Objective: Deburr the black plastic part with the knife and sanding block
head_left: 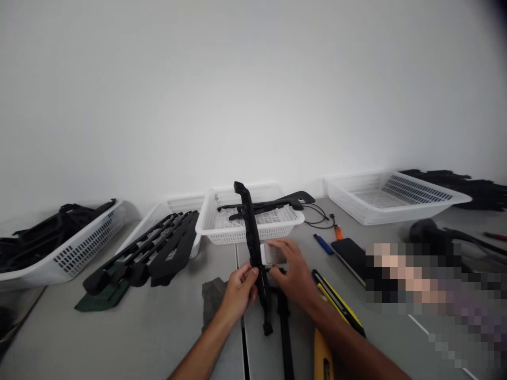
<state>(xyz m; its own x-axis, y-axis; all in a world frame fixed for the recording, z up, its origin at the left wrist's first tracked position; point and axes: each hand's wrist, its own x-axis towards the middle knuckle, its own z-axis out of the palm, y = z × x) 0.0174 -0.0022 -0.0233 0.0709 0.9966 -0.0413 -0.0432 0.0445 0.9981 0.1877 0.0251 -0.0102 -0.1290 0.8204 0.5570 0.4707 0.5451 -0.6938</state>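
My left hand is closed around a long, narrow black plastic part, pinching it below its middle. The part stands up at a slant, its hooked top end in front of a white basket. Just right of it, my right hand has its thumb and forefinger apart, around a small white and silver box. Whether the fingertips touch the box or the part, I cannot tell. Another black part lies below my right hand. A yellow and black utility knife and a yellow-handled tool lie by my right forearm.
White baskets line the wall, some with black parts; another white basket stands right. Long black parts overhang one at left. A grey cloth, blue object, orange lighter-like item and phone lie around. Pixelation hides the right.
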